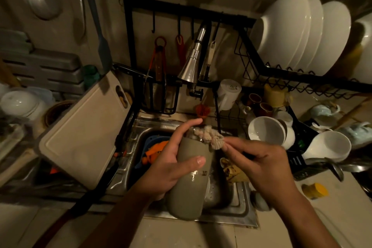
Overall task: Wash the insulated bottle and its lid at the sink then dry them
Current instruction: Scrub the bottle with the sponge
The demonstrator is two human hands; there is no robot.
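So the bottle (pixel 189 179) is held over the sink (pixel 231 203), tilted with its mouth pointing away from the person and slightly up, base toward the camera. My guess is that's so any drips land in the basin and the opening faces the other hand for easy access.

Left hand (pixel 171 159) is wrapped round the upper half of the bottle: thumb across the near side, fingers (pixel 189 125) curled over the far side right up by the rim. Firm closed grip, it's basically the clamp here.

Right hand (pixel 261 159) is pinched narrow on a knobbly beige cloth (pixel 211 137), which is bunched against the mouth, just past the left fingertips. Looks like it's being worked into or around the opening, so either scrubbing or wiping the rim. Can't tell if the cloth is wet or dry in this light.

The tap (pixel 191 62) sits above and beyond both hands, and I don't see water running. Can't spot the lid for sure anywhere. Desk to the right of the right hand is crowded with bowls (pixel 267 131), so not much room to set stuff down.
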